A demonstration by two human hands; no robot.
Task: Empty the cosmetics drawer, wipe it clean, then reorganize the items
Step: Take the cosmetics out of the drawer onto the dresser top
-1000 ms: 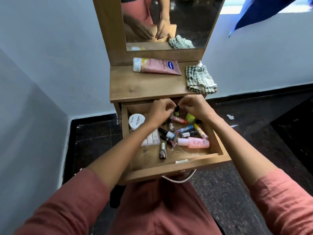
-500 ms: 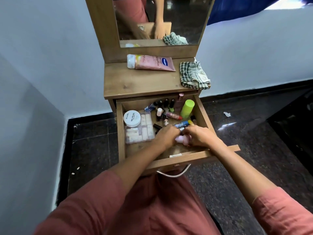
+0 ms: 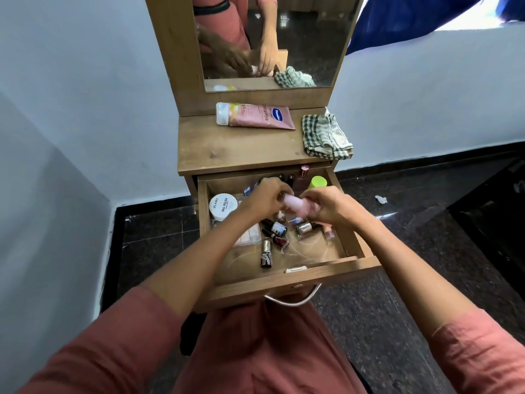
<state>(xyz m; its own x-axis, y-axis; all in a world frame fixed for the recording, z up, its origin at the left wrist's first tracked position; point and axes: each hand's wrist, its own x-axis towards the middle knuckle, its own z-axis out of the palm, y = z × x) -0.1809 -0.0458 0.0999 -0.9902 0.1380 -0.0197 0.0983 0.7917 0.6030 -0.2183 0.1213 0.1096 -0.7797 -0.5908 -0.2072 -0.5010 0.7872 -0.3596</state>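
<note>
Lifted from the drawer (image 3: 284,277), the pink bottle (image 3: 295,204) now lies crosswise between the left hand (image 3: 265,199) and right hand (image 3: 329,207), both gripping it, table (image 3: 227,149) just beyond.

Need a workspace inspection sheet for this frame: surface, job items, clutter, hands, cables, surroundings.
Surface: wooden dresser top holds a pink tube lying flat and a checked cloth at its right edge.
Job's things: drawer pulled open, not yet emptied; white-lidded jar at left, nail polish bottles lying loose, green-capped bottle at back.
Clutter: white scrap on the dark floor right of the drawer.
Hands: left hand and right hand both grip a pink bottle above the drawer.
Cables: nothing seen.
Surroundings: mirror above the top, white walls, blue fabric upper right.
</note>
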